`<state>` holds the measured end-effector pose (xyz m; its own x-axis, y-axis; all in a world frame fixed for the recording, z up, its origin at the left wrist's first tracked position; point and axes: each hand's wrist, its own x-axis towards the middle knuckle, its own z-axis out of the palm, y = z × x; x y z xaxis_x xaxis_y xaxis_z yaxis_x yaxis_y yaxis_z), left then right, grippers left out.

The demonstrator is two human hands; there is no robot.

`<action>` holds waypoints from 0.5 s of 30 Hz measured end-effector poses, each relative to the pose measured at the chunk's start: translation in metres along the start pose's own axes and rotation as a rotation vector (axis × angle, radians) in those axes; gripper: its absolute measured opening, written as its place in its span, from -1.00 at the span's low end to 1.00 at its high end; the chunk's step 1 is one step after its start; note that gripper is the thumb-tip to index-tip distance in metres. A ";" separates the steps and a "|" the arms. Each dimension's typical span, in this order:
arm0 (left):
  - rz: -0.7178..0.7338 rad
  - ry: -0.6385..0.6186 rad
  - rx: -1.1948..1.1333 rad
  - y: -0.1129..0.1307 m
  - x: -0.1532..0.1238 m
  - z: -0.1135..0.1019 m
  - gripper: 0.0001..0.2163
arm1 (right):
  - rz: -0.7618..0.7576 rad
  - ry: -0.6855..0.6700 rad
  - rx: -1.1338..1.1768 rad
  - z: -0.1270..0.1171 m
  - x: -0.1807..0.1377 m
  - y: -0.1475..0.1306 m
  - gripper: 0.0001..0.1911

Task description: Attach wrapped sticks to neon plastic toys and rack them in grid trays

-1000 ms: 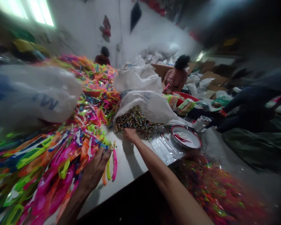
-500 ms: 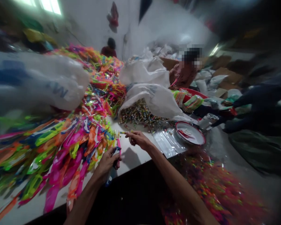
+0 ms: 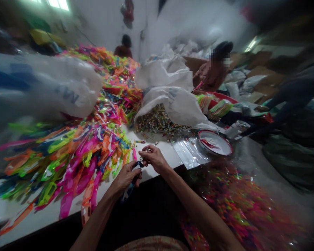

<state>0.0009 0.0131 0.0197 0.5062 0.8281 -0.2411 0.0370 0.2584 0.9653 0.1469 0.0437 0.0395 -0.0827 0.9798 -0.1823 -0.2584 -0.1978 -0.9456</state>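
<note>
My left hand (image 3: 127, 177) is closed around a dark blue, see-through plastic piece (image 3: 129, 191) that hangs below the fingers. Close beside it, my right hand (image 3: 155, 158) pinches a small short stick (image 3: 156, 143), whose end shows above the fingers. The fingertips of both hands meet at the top of the blue piece, so the contact there is partly hidden. Another small stick (image 3: 140, 141) lies on the white table (image 3: 149, 176) just beyond the hands. Left of them spreads a heap of similar plastic pieces (image 3: 75, 157) in pink, orange, green and blue.
An open white sack (image 3: 172, 104) spills small sticks (image 3: 159, 120) at the back. To the right are clear plastic bags (image 3: 191, 153) and a red-rimmed white bowl (image 3: 216, 148). A large stuffed bag (image 3: 75, 87) stands left. Other people (image 3: 211, 75) sit farther back.
My right hand has drawn back from the small sticks on the table to my left hand, with a stick in its fingers. My left hand has shifted slightly right and up.
</note>
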 end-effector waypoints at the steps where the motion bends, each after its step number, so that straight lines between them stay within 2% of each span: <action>1: -0.001 -0.003 0.004 0.001 -0.001 0.001 -0.73 | -0.006 -0.008 -0.003 0.000 -0.001 0.000 -0.54; 7: 0.004 0.020 -0.026 0.008 -0.005 0.007 -0.82 | -0.016 -0.025 0.023 -0.003 -0.003 0.009 -0.54; 12: -0.062 0.010 0.026 0.011 -0.002 0.003 -0.66 | -0.065 -0.028 0.034 0.000 -0.005 0.014 -0.56; 15: -0.043 0.020 0.086 0.009 0.001 0.000 -0.56 | -0.089 -0.009 0.014 0.007 -0.008 0.016 -0.55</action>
<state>0.0019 0.0161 0.0280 0.4850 0.8274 -0.2832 0.1322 0.2508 0.9590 0.1365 0.0320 0.0279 -0.0672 0.9931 -0.0958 -0.2780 -0.1109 -0.9542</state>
